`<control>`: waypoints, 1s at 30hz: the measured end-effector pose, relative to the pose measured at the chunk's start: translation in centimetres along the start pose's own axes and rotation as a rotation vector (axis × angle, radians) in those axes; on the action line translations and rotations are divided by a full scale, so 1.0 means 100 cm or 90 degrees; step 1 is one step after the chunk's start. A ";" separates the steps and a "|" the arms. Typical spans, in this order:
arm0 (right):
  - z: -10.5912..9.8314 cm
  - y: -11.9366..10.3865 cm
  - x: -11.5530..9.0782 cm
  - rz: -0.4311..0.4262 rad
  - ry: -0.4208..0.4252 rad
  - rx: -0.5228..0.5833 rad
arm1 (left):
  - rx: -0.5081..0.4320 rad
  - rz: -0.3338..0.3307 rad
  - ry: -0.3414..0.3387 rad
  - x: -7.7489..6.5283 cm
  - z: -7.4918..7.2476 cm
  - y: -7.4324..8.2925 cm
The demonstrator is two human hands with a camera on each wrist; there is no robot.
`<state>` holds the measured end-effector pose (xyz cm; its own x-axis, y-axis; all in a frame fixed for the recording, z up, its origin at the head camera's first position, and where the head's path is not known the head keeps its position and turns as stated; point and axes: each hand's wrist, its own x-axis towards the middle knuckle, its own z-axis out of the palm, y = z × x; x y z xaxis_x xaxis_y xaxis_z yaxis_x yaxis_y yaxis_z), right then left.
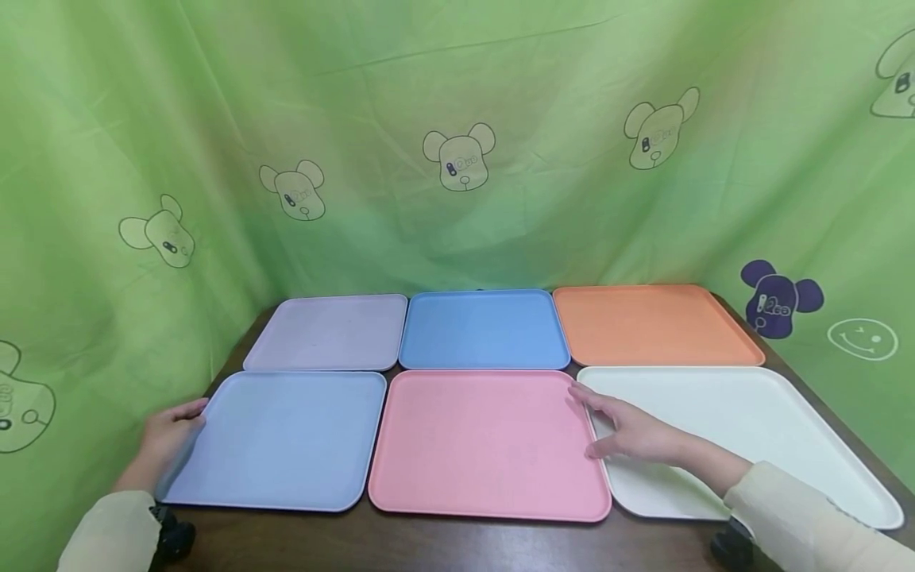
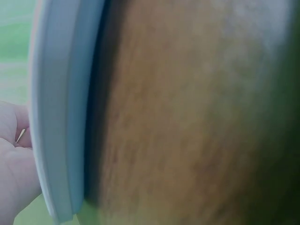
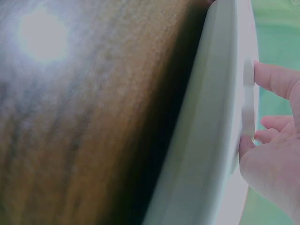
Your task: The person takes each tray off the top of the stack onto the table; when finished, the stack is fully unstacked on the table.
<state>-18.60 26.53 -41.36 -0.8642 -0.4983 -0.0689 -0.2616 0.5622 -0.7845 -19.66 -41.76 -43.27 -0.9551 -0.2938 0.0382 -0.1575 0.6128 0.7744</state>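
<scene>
Several flat rectangular trays lie in two rows. At the front left is a light blue tray (image 1: 286,441), its left rim touched by my left hand (image 1: 167,441). In the left wrist view that tray's edge (image 2: 56,108) hides part of the hand's fingers. The pink tray (image 1: 486,445) lies in the front middle. My right hand (image 1: 636,429) has its fingers spread at the pink tray's right rim, palm above the white tray (image 1: 743,429). In the right wrist view its fingertips are close to a pale tray edge (image 3: 206,112).
Behind, a lilac tray (image 1: 332,334), a blue tray (image 1: 486,330) and an orange tray (image 1: 654,326) form the back row. They lie on a dark brown wooden table (image 1: 457,548). A green curtain (image 1: 457,79) with printed bear heads hangs around the back and sides.
</scene>
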 end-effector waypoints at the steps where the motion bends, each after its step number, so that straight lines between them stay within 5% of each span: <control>1: 0.000 0.000 0.000 0.003 0.000 -0.003 | -0.002 0.004 0.000 0.000 0.000 -0.001; 15: 0.000 -0.001 0.001 0.009 0.004 -0.003 | -0.046 0.025 -0.008 0.006 -0.002 0.000; 22: -0.003 0.001 0.000 -0.013 0.017 -0.006 | -0.028 0.037 0.013 0.016 -0.001 0.016; 30: -0.016 -0.002 -0.001 -0.017 0.026 -0.001 | -0.066 0.074 -0.027 0.020 0.010 0.036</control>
<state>-19.20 27.52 -40.21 -0.8736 -0.4861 -0.0235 -0.2851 0.5502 -0.7848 -22.40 -39.46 -41.04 -0.9756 -0.1924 0.1055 -0.0213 0.5613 0.8274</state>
